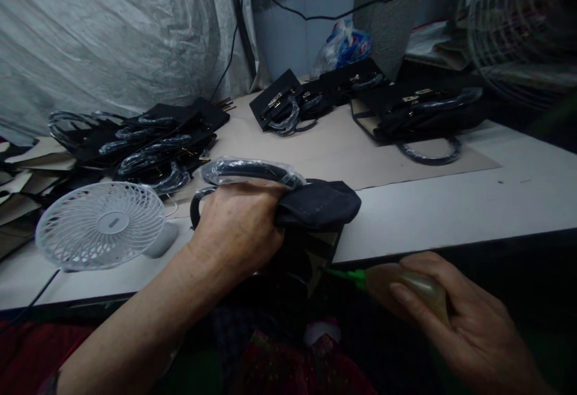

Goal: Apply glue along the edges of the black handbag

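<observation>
A black handbag [322, 202] with plastic-wrapped handles is at the table's front edge, and my left hand [243, 220] is closed on it, near the handles. The hand and forearm hide part of the bag, and its lower part is dark. To the right, my right hand [469, 317] is wrapped round a glue bottle [406, 290] with a green nozzle. The bottle lies sideways, nozzle pointing left at the bag's lower side. Whether the tip touches the bag, I cannot tell.
A small white fan [108, 223] stands left of my forearm. Stacked black handbags [157, 136] lie behind it. More black handbags [424, 112] rest at the back right on a brown sheet [252, 136]. A large wire-guarded fan [518, 34] is at the far right.
</observation>
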Demonstrator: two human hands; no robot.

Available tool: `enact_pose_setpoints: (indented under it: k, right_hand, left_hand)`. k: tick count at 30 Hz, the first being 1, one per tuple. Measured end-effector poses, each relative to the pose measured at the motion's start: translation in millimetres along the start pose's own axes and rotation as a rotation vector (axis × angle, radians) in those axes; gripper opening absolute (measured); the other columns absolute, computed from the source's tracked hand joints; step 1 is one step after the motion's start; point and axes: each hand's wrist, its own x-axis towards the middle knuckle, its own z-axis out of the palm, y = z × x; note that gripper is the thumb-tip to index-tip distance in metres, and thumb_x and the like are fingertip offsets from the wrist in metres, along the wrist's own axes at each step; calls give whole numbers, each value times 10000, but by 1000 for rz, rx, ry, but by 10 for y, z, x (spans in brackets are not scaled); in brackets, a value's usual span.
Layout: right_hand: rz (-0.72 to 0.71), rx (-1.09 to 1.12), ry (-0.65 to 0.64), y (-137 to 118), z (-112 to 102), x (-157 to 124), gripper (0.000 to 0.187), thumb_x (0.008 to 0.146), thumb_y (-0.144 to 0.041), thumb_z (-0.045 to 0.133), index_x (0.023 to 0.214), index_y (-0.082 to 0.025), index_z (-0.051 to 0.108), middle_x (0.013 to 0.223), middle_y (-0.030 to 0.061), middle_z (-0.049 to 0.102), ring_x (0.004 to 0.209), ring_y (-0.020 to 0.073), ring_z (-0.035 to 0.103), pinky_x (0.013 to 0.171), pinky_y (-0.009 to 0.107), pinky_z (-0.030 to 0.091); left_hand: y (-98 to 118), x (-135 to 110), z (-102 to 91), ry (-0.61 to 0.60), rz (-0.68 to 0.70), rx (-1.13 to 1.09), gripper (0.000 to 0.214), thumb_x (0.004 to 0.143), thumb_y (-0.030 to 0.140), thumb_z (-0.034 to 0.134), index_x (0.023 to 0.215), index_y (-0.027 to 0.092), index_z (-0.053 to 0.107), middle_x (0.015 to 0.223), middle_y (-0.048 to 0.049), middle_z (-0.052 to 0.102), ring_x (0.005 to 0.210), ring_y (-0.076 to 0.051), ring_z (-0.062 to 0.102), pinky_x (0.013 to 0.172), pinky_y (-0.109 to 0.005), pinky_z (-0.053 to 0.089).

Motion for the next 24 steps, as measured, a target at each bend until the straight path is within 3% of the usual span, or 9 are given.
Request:
enact_pose_setpoints:
  k: [6,12,17,20,24]
  right_hand:
    - [-26,61,8,-6,29,99,101,946,-337,572,978,-249,610,847,2,693,689,159,685,568,220,541]
    - [-32,145,-27,-25,76,131,142,961,-363,545,936,-235,602,805,7,656,657,159,653,563,249,531]
    - [-58,147,-35,-50,75,113,126,957,-352,561,955,-233,604,813,9,660,664,155,658,568,241,539]
    - [-43,157,25,-57,20,99,125,939,-362,583,955,-245,623,824,7,682,670,158,677,566,225,549]
    - [132,211,158,31,-42,45,205,914,-458,601,948,-259,634,820,6,713,646,187,698,529,232,569]
  left_hand:
    - [38,-57,-101,-68,-41,123,251,806,181,555,979,235,729,956,-88,737,898,-292,695,746,-386,562]
    - [127,-63,-186,-28,-28,340,366,888,78,426,1115,164,699,1036,-161,701,981,-333,657,689,-386,561]
    - [132,-30,-205,-87,51,404,395,876,9,390,1135,78,680,1090,-210,685,1002,-354,648,712,-418,570]
    - [94,8,-232,-85,75,394,398,887,1,379,1133,81,682,1103,-194,697,992,-321,666,768,-409,572]
    - [-41,146,-253,1,177,279,367,921,105,425,1158,211,684,1181,-89,710,1033,-271,677,768,-338,562]
